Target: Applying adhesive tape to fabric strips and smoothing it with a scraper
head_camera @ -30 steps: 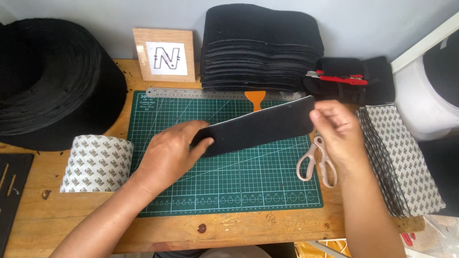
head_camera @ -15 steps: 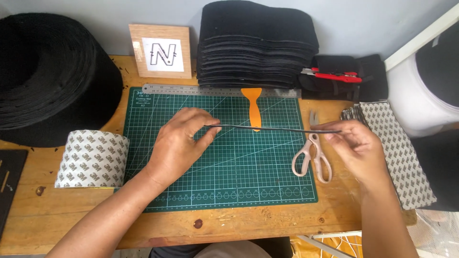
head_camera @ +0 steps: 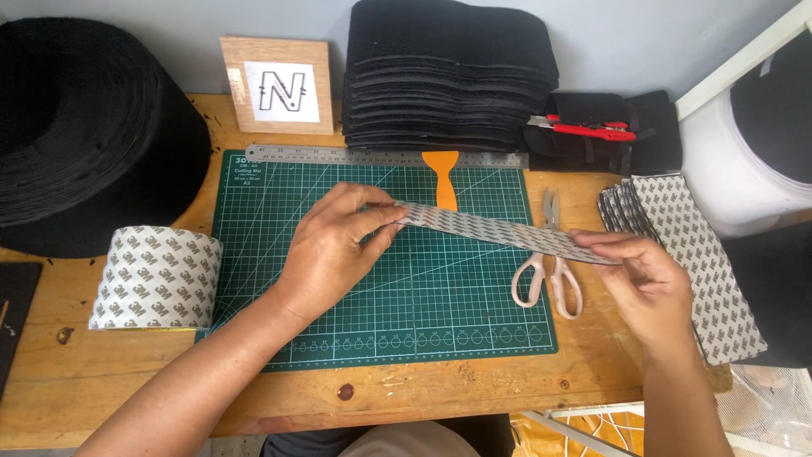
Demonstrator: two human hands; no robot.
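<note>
Overhead, both hands (head_camera: 338,250) (head_camera: 647,283) pinch a patterned strip (head_camera: 507,233) above the cutting mat (head_camera: 406,322).

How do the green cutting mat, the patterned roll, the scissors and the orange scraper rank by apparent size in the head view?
1. Green cutting mat
2. Patterned roll
3. Scissors
4. Orange scraper, though the held strip hides its lower end, so this one is less sure.
</note>
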